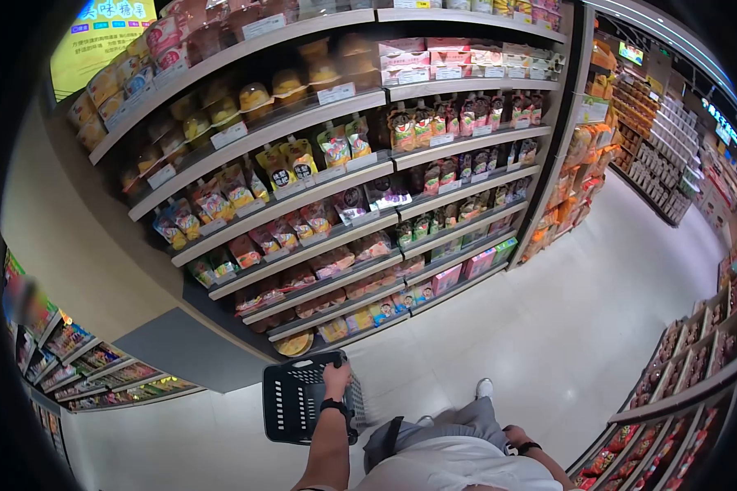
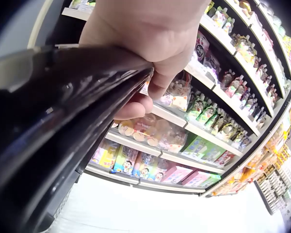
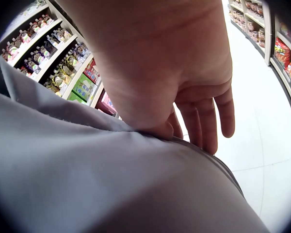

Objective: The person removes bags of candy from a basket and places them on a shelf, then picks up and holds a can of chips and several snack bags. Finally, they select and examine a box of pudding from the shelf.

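Note:
A dark grey shopping basket (image 1: 274, 407) with slotted sides shows low in the head view, to the left of the person's legs. My left hand (image 1: 336, 379) grips its black bar along the top edge. In the left wrist view the fingers (image 2: 134, 109) curl round that bar, and its dark surface fills the left side. My right hand (image 1: 515, 437) hangs at my side by the grey shorts (image 3: 87, 160). Its fingers (image 3: 206, 121) dangle loosely with nothing in them, and the thumb side is right at the cloth.
A tall curved shelf (image 1: 360, 176) of drink pouches, jelly cups and boxes rises ahead. Bagged goods in orange packs (image 1: 577, 164) line its right end. A low rack of red packets (image 1: 622, 446) stands at lower right. Pale floor (image 1: 598, 278) runs between them.

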Action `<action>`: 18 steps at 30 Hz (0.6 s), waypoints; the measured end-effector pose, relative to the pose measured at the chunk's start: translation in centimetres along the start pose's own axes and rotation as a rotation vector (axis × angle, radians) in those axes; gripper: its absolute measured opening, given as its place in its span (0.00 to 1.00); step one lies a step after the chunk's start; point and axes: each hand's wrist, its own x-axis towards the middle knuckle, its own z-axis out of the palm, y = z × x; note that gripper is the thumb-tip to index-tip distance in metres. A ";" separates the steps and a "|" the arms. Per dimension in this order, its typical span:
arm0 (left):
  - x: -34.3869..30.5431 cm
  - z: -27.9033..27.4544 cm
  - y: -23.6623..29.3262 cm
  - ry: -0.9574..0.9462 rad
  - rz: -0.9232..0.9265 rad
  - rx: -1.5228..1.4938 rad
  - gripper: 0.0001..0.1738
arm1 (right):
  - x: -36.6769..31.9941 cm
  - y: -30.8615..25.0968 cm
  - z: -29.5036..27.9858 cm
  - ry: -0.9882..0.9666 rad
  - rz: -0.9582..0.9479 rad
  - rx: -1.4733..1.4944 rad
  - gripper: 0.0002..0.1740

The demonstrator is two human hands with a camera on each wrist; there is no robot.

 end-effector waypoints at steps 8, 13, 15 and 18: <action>-3.5 1.3 1.7 -0.001 -0.031 0.017 0.14 | -0.4 1.8 1.0 0.045 -0.003 0.092 0.23; -3.0 1.6 1.0 -0.090 -0.082 0.028 0.26 | 0.1 2.8 1.6 0.033 0.011 0.135 0.22; -2.9 1.8 0.8 -0.065 -0.079 0.022 0.31 | 0.0 2.8 1.6 0.034 0.004 0.140 0.22; -2.5 1.7 0.8 -0.066 -0.096 0.008 0.40 | -0.3 2.6 1.6 0.039 0.013 0.129 0.21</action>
